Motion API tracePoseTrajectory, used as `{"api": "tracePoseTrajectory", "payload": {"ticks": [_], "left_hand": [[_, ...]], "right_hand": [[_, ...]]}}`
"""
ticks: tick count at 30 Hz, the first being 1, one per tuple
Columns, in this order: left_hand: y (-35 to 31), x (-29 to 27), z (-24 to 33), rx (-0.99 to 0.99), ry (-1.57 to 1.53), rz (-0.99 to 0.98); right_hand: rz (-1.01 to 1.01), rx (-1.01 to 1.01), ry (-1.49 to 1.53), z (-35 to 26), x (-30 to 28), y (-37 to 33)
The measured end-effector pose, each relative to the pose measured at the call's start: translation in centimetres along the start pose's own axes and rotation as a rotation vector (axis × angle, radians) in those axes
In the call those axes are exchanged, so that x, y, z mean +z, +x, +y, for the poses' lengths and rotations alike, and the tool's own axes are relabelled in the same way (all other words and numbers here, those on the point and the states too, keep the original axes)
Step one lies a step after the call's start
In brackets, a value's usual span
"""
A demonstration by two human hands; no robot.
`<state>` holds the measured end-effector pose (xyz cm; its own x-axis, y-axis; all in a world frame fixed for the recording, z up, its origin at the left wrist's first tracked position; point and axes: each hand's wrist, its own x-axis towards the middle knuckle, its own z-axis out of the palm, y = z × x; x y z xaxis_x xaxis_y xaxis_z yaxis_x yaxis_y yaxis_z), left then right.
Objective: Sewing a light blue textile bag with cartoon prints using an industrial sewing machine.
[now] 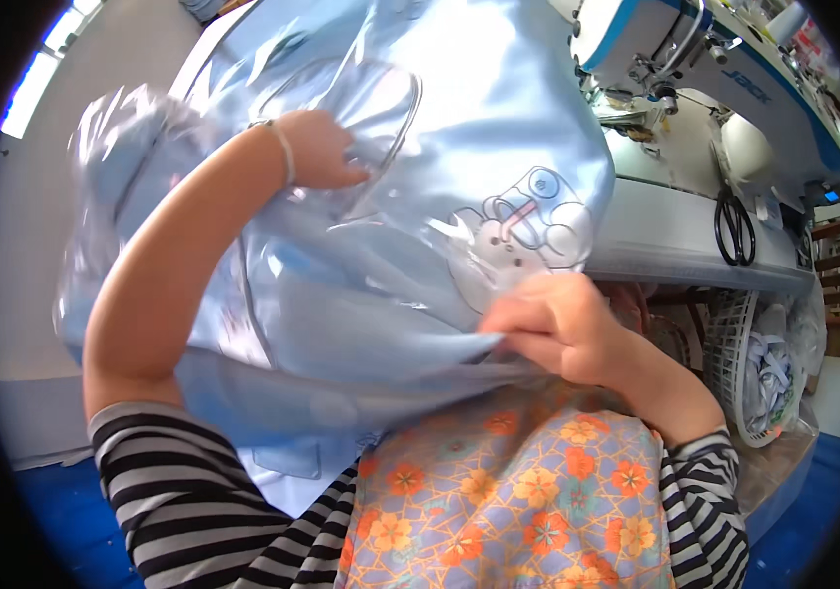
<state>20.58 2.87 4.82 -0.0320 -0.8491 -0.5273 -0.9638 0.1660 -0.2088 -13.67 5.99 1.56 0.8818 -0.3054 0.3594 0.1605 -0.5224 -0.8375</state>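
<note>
Left hand: fingers partly hidden, grip unclear | right hand: fingers pinching blue cloth, lower edge blurred

Left hand and right hand: two together
Striped sleeves: two, one on each arm
Bracelet: one
Flowered apron: one
Light blue cloth: number of pieces I cannot tell, the folds overlap
Bear figure: one clearly visible
Sewing machine: one
Scissors: one pair, two black handle loops
White basket: one
</note>
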Motion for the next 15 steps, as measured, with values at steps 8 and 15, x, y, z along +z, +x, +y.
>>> {"api": "tracePoseTrajectory", "payload": {"ticks": [8, 15], "left_hand": [[-6.9, -3.4, 6.5, -0.153, 0.126, -0.134], [2.9, -7.6, 22.2, 0.270, -0.139, 0.306]], "right_hand": [[0.140, 0.113, 0.206, -3.9, -2.5, -5.3], [0.037, 0.230, 0.254, -3.7, -3.3, -7.7]]}}
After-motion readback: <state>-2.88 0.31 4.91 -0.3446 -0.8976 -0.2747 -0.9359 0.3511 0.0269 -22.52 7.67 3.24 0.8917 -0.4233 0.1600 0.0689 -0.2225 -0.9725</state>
